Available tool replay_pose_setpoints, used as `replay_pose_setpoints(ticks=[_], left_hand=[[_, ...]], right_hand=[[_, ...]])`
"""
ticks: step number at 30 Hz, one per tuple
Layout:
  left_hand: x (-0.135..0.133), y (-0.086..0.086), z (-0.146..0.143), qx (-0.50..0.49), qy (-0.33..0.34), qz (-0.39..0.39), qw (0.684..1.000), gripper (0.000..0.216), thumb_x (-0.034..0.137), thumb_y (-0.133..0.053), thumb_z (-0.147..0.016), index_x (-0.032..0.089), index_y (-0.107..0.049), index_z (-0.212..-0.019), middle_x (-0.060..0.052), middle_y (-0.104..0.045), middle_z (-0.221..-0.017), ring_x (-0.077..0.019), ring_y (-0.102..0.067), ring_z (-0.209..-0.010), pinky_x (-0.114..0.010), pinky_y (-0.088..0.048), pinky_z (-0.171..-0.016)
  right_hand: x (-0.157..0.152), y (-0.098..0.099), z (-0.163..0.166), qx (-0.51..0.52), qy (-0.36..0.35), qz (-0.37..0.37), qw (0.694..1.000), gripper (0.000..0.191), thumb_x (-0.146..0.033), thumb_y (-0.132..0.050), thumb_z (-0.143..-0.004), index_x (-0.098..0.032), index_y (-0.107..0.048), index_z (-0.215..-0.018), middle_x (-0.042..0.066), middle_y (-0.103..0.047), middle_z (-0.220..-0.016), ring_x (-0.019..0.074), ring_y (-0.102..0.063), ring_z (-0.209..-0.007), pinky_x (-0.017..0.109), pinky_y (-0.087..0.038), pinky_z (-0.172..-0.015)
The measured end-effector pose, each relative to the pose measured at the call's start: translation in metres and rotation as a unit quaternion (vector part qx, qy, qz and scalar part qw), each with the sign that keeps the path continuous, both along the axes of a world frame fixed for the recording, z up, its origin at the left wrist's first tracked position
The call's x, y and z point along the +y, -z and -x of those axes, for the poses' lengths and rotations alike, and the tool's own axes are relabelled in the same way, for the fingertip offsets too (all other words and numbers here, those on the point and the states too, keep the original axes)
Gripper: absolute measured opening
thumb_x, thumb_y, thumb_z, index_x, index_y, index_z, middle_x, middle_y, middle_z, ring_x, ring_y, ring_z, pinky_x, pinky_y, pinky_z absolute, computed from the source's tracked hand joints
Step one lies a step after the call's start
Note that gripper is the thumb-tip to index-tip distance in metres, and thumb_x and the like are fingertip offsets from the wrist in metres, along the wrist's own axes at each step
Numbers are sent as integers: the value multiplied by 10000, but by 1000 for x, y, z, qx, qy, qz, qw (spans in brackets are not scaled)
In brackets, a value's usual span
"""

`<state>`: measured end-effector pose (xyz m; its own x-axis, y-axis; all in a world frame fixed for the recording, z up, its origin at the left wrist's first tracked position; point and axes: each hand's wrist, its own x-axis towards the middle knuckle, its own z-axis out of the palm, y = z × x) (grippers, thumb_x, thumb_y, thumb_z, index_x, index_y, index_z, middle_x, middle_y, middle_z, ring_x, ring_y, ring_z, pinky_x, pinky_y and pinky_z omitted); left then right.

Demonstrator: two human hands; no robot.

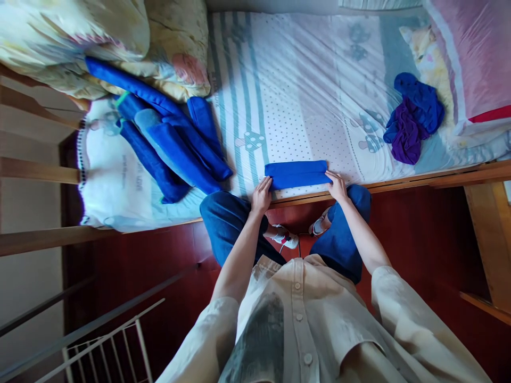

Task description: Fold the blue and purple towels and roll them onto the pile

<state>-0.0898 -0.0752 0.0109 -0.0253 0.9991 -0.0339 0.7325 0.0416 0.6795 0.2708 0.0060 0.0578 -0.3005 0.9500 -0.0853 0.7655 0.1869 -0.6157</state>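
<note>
A folded blue cloth lies flat as a narrow rectangle at the near edge of the bed. My left hand rests on its left end, fingers stretched out and pressing down. My right hand touches its right end, fingers extended along the edge. Neither hand lifts the cloth.
A heap of blue garments lies on the left of the bed beside a patterned quilt. A blue and purple bundle sits at the right near a pink pillow. The wooden bed rail runs along the front; a metal rack stands lower left.
</note>
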Motion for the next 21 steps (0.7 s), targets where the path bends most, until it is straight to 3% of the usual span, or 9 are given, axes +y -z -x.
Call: replay_pose_setpoints(ticks=[6, 14, 21], left_hand=[[5, -10, -3, -54, -51, 0, 997, 633, 79, -490, -788, 172, -688, -1383, -127, -692, -1455, -275, -571, -1468, -497, -376, -1320], [10, -33, -11, -83, -160, 34, 983, 412, 185, -509, -883, 186, -681, -1258, -129, -755, -1281, -287, -686, -1264, -432, -504, -1163], [12, -34, -15, -116, -241, 57, 962, 360, 317, -497, -979, 162, -630, -1275, -135, -763, -1143, -258, -719, -1086, -366, -554, -1019]], right_hand=[[4, 4, 1, 39, 21, 5, 999, 610, -92, -518, -857, -199, -709, -1426, 94, -697, -1471, 280, -608, -1393, 492, -464, -1246], [9, 13, 0, 37, 74, 37, 996, 424, -301, -528, -968, -158, -690, -1333, 170, -750, -1266, 312, -664, -1202, 468, -528, -1119], [11, 17, 3, 31, 100, 70, 992, 384, -518, -479, -1042, -191, -679, -1055, 149, -759, -1083, 279, -692, -1061, 404, -553, -1012]])
